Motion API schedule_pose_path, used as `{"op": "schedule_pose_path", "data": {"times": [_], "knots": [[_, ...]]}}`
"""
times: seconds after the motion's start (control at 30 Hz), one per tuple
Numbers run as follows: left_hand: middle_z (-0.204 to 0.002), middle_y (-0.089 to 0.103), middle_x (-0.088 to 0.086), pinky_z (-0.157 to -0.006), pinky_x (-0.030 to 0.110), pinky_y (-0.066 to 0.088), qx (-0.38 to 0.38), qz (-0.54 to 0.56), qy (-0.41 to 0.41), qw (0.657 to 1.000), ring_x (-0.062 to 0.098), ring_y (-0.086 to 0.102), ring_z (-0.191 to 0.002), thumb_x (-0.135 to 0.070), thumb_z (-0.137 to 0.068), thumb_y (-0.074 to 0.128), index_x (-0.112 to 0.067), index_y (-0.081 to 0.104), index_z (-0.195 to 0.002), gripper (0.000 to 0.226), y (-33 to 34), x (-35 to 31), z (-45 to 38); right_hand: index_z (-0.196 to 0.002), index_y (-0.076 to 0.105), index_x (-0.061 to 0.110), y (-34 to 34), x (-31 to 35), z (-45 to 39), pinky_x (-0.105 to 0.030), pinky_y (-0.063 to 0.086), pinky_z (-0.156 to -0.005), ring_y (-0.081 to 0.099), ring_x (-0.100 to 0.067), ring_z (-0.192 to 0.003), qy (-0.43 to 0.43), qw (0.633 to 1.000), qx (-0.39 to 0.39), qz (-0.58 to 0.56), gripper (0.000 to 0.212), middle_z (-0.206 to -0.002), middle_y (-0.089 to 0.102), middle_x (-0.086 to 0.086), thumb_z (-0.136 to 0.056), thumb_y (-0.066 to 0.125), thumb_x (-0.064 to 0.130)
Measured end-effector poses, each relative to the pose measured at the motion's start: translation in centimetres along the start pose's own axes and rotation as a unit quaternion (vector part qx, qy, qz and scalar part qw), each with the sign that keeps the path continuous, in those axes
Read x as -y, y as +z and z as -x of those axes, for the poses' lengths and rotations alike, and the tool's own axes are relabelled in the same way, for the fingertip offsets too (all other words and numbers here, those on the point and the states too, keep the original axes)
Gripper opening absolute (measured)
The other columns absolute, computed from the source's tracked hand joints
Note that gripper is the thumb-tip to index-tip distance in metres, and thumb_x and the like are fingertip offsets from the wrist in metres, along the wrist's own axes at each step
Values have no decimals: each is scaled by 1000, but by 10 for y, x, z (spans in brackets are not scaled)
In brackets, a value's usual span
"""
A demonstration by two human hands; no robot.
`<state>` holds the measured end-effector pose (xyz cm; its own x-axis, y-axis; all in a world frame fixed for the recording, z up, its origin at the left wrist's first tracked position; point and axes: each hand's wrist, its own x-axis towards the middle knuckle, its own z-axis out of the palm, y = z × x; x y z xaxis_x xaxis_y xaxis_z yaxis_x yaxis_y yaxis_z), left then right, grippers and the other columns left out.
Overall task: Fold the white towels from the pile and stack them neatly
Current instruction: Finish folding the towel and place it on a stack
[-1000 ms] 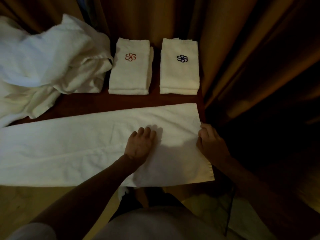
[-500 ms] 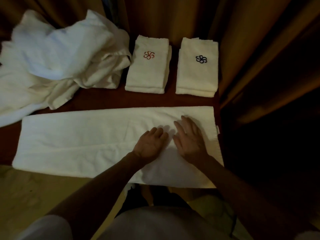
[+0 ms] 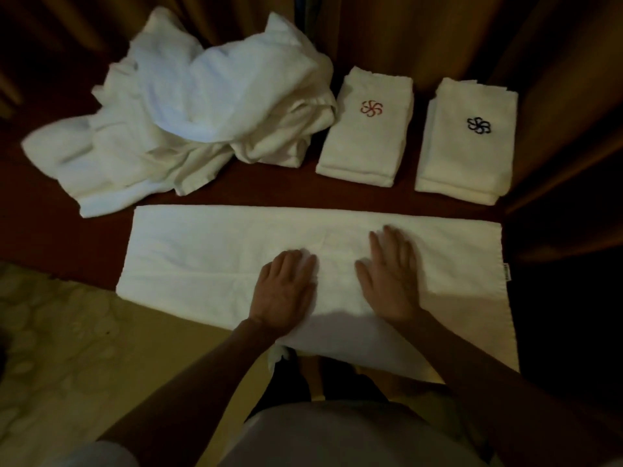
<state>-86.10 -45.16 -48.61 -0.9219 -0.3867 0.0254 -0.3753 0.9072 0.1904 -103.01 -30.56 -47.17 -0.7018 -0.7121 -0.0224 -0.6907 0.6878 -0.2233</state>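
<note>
Towel in work: the long towel [image 3: 219,251] is lying flat at the near edge of the dark red table [image 3: 269,193], its near right part hanging over the edge.
Long axis: running left to right, across the person.
Hands: the left hand [image 3: 283,291] and right hand [image 3: 391,281] are both pressing palm-down on the towel's middle, fingers straight and holding nothing.
Which end is nearer: the left end is lying closer to the left hand, the right end closer to the right.
Likely next: bringing one end over the other.
Elsewhere: the unfolded pile [image 3: 202,106] is sitting far left; the red-logo stack [image 3: 367,129] and blue-logo stack [image 3: 468,143] are sitting far right.
</note>
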Motion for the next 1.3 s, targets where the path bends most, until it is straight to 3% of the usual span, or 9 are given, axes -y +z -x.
{"op": "schedule_pose_path", "data": {"times": [0.17,0.33,0.53,0.63,0.7,0.8,0.87,0.97,1.3], "knots": [[-153,40,14,-113,50,34,12,55,-19,998,34,31,-145,-43,-103,33,-16,43,-149,54,1,23,6,-154,29,22,34,45,-5,-55,11,-120,13,-38,-149,-25,998,54,32,65,-162,18,-16,-99,24,56],[-164,11,12,-121,50,7,28,6,-256,966,36,3,-151,-55,-102,16,-24,15,-158,64,-19,107,30,-157,16,29,32,23,-25,-50,3,-122,1,-31,-152,3,994,70,85,70,-165,5,-9,-96,10,62],[-166,7,5,-121,48,7,46,39,-180,982,31,2,-152,-50,-103,17,-24,15,-158,61,-27,143,9,-157,4,34,21,19,-44,-43,-6,-122,-9,-25,-152,39,990,99,90,73,-166,-7,-4,-91,4,64],[-159,31,11,-117,49,25,16,104,-182,978,34,26,-147,-46,-103,22,-14,36,-152,60,-36,155,-2,-157,3,35,16,21,-51,-42,-6,-122,-10,-25,-152,53,987,118,97,72,-166,-8,-3,-92,5,65],[-140,54,19,-106,47,40,-44,168,-211,962,38,49,-129,-45,-98,27,-4,54,-137,63,-42,172,-2,-157,7,34,10,20,-55,-43,-2,-122,-7,-25,-152,51,986,130,92,67,-166,-5,-3,-97,16,64],[-117,64,21,-95,43,45,-106,198,-306,925,38,59,-109,-36,-94,44,0,64,-118,47,-54,205,1,-155,24,25,0,26,-56,-43,10,-121,7,-30,-150,46,990,114,68,65,-164,10,-9,-99,39,55],[-116,63,25,-95,44,45,-115,209,-355,904,40,58,-109,-21,-93,58,2,61,-122,37,-61,222,1,-147,41,18,-5,33,-50,-44,21,-116,25,-32,-143,2,994,81,73,57,-157,28,-13,-98,49,46],[-117,63,21,-91,43,47,-93,242,-399,879,38,60,-107,-26,-91,65,-1,59,-127,43,-69,234,-7,-133,55,13,0,34,-33,-47,36,-107,44,-35,-130,-70,991,63,91,50,-143,47,-16,-93,51,42],[-117,65,13,-86,40,49,-67,282,-467,835,32,61,-108,-51,-91,62,-7,62,-119,52,-70,234,-14,-109,64,5,-1,20,-19,-47,49,-96,54,-38,-113,-117,988,22,101,34,-122,59,-20,-84,71,27]]}}
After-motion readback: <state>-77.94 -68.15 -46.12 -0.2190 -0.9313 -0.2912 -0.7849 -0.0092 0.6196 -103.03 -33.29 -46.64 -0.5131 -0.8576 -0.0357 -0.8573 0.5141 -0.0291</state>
